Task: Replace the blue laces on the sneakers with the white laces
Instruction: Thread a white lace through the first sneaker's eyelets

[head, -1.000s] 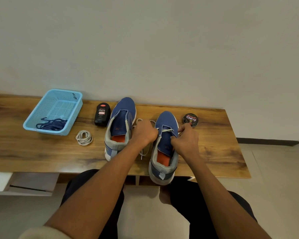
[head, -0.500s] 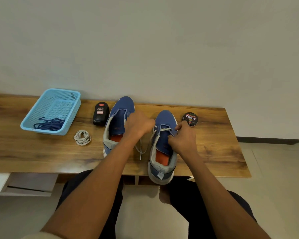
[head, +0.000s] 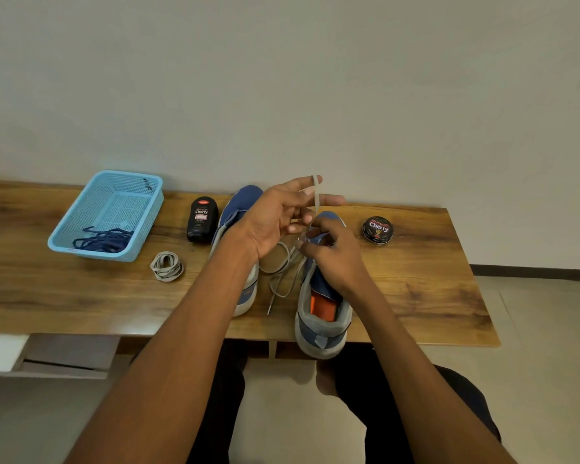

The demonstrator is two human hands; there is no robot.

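While left hand [head: 282, 219] lifts white lace [head: 315, 195] taut, right hand [head: 332, 254] pinches it (flat, greyish).

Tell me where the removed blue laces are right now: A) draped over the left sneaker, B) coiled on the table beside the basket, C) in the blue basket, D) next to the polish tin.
C: the dark blue laces lie piled in the near end of the blue basket; the coil on the table beside it is the spare white lace.
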